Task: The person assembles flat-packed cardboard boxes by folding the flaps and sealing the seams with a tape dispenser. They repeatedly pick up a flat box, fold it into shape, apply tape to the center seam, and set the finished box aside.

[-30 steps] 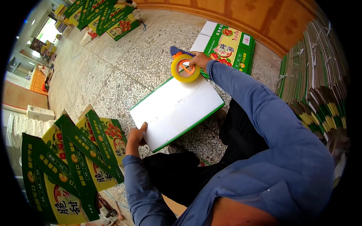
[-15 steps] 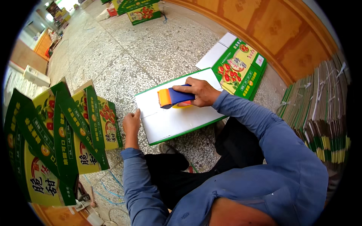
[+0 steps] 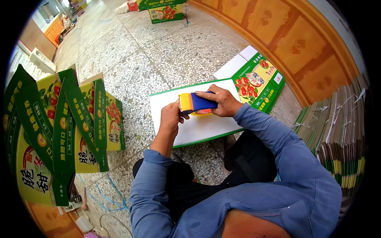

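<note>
My right hand (image 3: 226, 102) is closed round a blue and orange tape dispenser (image 3: 204, 101), with the thumb along its blue top. Part of a yellow-rimmed tape roll shows underneath. At the orange front end, my left hand (image 3: 170, 118) has its fingers curled and pressed against the dispenser; whether tape is pinched there is hidden. Both hands are over the white top of a green-edged carton (image 3: 206, 134), which lies in front of my knees. Past its far right corner is another carton (image 3: 258, 81), green and yellow with a red fruit print and a white flap.
Several printed cartons (image 3: 85, 123) stand packed together at left. A tall bundle of flattened cartons (image 3: 337, 135) rises at right, beside wooden panelling (image 3: 274, 27). Blue cord (image 3: 107, 194) lies on the speckled floor (image 3: 131, 59). Another carton (image 3: 166, 14) stands far ahead.
My left hand has left the carton's left edge and come to the dispenser's front end. The view has shifted, and the dispenser stays in my right hand above the carton.
</note>
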Motion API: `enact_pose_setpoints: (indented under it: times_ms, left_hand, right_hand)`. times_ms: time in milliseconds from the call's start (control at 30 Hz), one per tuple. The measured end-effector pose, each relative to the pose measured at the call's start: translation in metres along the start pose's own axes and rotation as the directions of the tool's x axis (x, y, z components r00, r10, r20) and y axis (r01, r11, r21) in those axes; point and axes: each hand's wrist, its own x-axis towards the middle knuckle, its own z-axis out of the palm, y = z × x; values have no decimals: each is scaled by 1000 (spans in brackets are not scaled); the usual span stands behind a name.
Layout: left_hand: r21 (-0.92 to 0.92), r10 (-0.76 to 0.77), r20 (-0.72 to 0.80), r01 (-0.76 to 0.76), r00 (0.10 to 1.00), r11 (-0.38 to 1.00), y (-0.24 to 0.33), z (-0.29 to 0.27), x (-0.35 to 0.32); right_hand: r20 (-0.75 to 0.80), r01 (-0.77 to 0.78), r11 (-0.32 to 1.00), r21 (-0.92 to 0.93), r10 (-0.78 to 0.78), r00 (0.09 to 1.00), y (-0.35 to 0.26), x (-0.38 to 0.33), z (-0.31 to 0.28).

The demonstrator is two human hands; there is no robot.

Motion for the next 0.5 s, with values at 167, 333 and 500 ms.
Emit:
enact_pose_setpoints:
  times_ms: [167,333,500]
  left_hand:
    - [224,94,-172,-54,981,973,-9,-33,1]
    - [286,49,-375,65,926,956,-2,-157,-9]
    - [277,24,-406,98,914,956,-30,-229,-10]
  right_hand:
    - [238,88,993,-84,-66,969,-13,20,-16]
    - [369,139,976,-165,-69,927,-11,36,-25]
    - [439,201,961,-189,-100,893,-31,60,-13]
